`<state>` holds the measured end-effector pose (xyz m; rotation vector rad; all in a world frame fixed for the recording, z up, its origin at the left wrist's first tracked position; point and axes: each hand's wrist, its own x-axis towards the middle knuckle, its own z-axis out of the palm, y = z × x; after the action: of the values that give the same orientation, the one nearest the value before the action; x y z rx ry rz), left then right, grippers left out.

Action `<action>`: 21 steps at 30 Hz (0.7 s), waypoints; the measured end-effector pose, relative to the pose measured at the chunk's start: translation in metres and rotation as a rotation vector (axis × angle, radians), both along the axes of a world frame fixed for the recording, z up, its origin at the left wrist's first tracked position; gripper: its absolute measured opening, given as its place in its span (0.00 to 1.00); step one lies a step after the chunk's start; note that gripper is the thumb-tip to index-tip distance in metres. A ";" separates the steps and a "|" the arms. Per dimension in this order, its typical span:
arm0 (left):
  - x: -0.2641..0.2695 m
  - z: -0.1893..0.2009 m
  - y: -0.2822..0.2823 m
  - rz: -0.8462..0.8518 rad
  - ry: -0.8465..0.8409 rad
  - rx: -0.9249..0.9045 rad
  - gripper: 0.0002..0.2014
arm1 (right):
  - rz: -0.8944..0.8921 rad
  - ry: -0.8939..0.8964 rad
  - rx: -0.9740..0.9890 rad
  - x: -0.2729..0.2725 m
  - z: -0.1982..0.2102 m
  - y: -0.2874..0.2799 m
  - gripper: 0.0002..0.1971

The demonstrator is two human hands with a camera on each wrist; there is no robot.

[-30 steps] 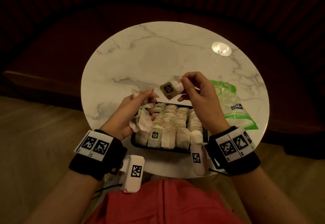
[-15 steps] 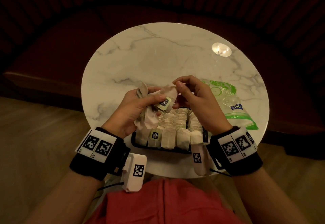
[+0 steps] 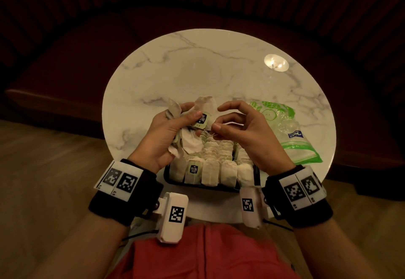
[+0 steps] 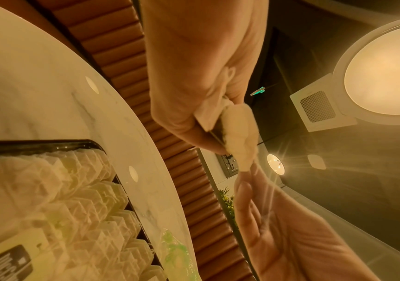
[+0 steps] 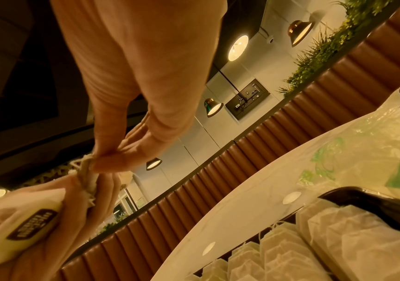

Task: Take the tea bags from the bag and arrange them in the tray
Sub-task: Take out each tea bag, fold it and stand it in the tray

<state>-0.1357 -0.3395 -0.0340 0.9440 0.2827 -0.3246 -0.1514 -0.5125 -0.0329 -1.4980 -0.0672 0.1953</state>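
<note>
My left hand (image 3: 192, 112) grips a bunch of white tea bags (image 3: 192, 143) above the far left end of the black tray (image 3: 167, 178). Its thumb pins a dark tag (image 3: 202, 119) against the top tea bag (image 3: 206, 105). My right hand (image 3: 217, 124) pinches that bag's right edge with thumb and fingertips. In the right wrist view its fingers (image 5: 121, 157) squeeze the bag's crumpled edge (image 5: 87, 171) next to the left hand. The left wrist view shows the tea bag (image 4: 239, 133) held in my left hand's fingers (image 4: 194, 123). Rows of tea bags (image 3: 219, 160) fill the tray.
A clear zip bag with green print (image 3: 285, 129) lies on the round marble table (image 3: 197, 70) right of the tray, behind my right hand. A dark padded bench curves round the table's far side. My red-clad lap is at the near edge.
The right hand brought its single tea bag left to the left hand's bunch. The left thumb now pins its tag, and the right hand pinches its edge.
</note>
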 end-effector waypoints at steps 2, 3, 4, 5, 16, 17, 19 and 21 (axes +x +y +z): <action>0.000 0.000 0.001 0.002 0.012 -0.004 0.22 | 0.019 0.010 -0.009 -0.001 0.000 0.000 0.16; 0.000 0.000 0.002 0.000 0.014 -0.002 0.20 | 0.025 0.014 -0.011 -0.002 -0.001 0.000 0.17; 0.001 0.000 0.002 -0.004 0.012 0.002 0.21 | 0.029 0.017 -0.014 -0.002 -0.001 0.000 0.17; 0.001 0.000 0.001 -0.010 0.010 0.003 0.23 | 0.031 0.017 -0.019 -0.002 -0.002 0.001 0.17; -0.004 -0.002 0.002 -0.219 0.003 0.098 0.11 | -0.127 -0.134 -0.146 0.000 0.002 0.002 0.13; -0.004 -0.001 0.002 -0.231 -0.003 0.115 0.10 | -0.143 -0.146 -0.143 0.000 0.002 0.002 0.13; -0.005 0.001 0.002 -0.243 -0.013 0.142 0.09 | -0.171 -0.165 -0.129 -0.001 0.003 0.003 0.14; -0.005 0.004 0.002 -0.236 -0.023 0.140 0.08 | -0.167 -0.187 -0.142 0.000 0.002 0.003 0.13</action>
<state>-0.1410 -0.3375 -0.0303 1.1213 0.1741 -0.5145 -0.1517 -0.5095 -0.0309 -1.6522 -0.0793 -0.0765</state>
